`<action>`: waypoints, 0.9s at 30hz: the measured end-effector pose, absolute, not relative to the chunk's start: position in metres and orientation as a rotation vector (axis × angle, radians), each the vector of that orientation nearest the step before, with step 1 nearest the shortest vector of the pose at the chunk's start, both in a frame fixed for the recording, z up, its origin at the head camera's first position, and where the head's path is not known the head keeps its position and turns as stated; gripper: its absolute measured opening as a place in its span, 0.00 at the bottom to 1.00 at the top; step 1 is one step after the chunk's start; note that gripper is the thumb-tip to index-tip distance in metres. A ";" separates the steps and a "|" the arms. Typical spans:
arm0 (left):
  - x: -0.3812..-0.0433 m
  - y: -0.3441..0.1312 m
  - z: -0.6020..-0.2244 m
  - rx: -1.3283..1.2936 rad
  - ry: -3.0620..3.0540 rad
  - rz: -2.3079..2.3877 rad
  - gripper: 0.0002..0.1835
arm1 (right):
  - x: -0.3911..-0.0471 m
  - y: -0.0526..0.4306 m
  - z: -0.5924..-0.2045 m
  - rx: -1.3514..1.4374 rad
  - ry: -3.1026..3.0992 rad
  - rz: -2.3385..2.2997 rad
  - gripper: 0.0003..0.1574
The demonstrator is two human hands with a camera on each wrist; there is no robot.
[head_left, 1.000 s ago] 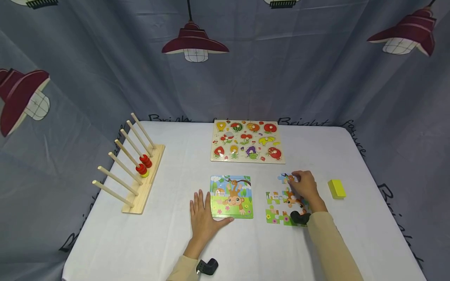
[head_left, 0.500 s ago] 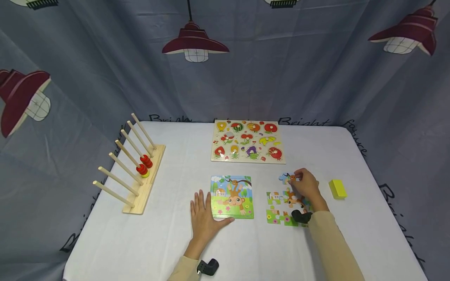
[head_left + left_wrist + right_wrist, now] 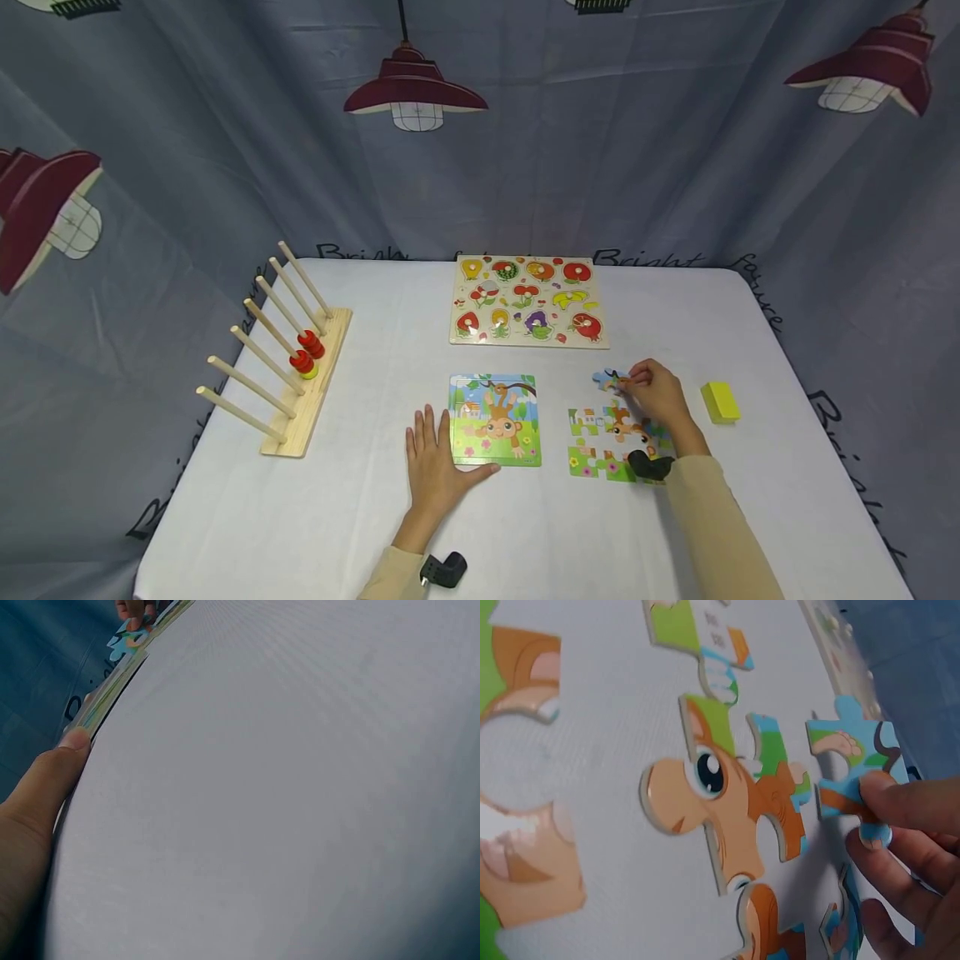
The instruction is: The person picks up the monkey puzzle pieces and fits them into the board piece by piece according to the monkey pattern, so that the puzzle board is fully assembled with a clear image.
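My right hand pinches a blue jigsaw piece between thumb and fingers, held over the far end of the loose pieces. Brown lines and a pinkish foot are printed on it. Nearer me lie several loose jigsaw pieces, with parts of a monkey's face and green ground; the right wrist partly hides them. My left hand rests on the white table, fingers spread, beside a square monkey picture board. Its thumb lies at that board's near edge.
A fruit peg puzzle board lies at the back of the table. Left stands a wooden peg rack with tall slanting pegs and red rings. A yellow block sits to the right.
My right hand first shifts slightly right with the blue jigsaw piece; now the piece is back left and its fingers point more leftward. My left hand stays put.
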State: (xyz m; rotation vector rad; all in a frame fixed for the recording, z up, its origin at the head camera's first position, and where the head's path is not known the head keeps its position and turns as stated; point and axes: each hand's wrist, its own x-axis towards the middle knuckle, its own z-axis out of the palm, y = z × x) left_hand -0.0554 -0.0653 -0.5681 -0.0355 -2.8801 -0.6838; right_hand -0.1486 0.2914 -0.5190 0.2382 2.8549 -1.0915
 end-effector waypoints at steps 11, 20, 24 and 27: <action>-0.055 -0.066 -0.568 -0.025 -2.889 -0.683 0.65 | -0.148 0.275 -0.514 0.132 2.635 -1.344 0.26; -0.056 -0.066 -0.569 -0.021 -2.926 -0.684 0.65 | -0.154 0.235 -0.521 0.084 2.433 -1.488 0.26; -0.056 -0.066 -0.569 -0.020 -2.932 -0.674 0.65 | -0.158 0.214 -0.521 0.005 2.431 -1.454 0.24; -0.056 -0.066 -0.569 -0.016 -2.931 -0.666 0.65 | -0.161 0.197 -0.520 -0.068 2.417 -1.439 0.21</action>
